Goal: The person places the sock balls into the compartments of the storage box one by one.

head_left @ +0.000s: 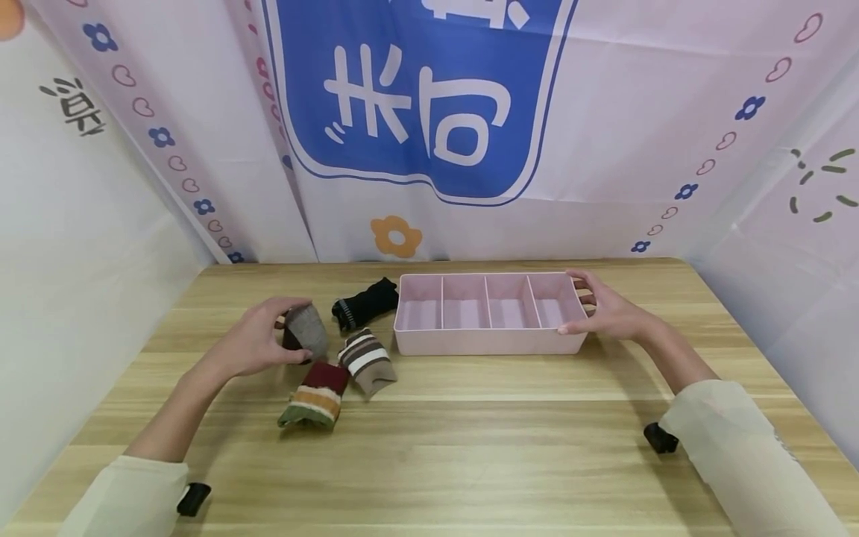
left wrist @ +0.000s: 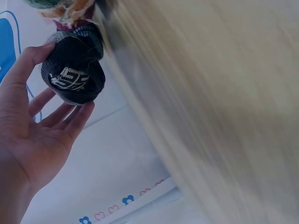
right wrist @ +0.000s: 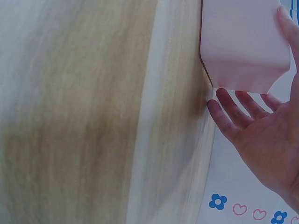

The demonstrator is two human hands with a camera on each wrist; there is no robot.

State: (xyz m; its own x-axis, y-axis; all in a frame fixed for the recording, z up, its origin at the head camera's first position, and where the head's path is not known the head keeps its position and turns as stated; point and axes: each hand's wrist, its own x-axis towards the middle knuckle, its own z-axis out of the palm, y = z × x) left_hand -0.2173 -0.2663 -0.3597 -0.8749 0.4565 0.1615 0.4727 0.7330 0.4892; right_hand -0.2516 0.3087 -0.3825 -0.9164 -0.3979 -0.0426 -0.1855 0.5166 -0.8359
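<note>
My left hand (head_left: pixel 287 333) pinches a rolled grey sock (head_left: pixel 309 328) between thumb and fingers, just above the wooden table (head_left: pixel 470 447). In the left wrist view the left hand (left wrist: pixel 65 81) has that dark grey roll (left wrist: pixel 77 70) against the thumb and fingertips. Beside it lie a brown-and-white striped sock (head_left: pixel 366 362), a red, orange and green striped sock (head_left: pixel 315 397) and a black sock (head_left: pixel 366 301). My right hand (head_left: pixel 581 304) rests against the right end of a pink tray (head_left: pixel 490 341) with four empty compartments. Seen from the right wrist, the right hand (right wrist: pixel 250 63) has its thumb on the tray's wall (right wrist: pixel 233 42) and its fingers straight.
The table is closed in at the back and both sides by white sheets with blue print, hearts and flowers. The pink tray sits towards the far edge, right of centre. Bare wood fills the front half of the table.
</note>
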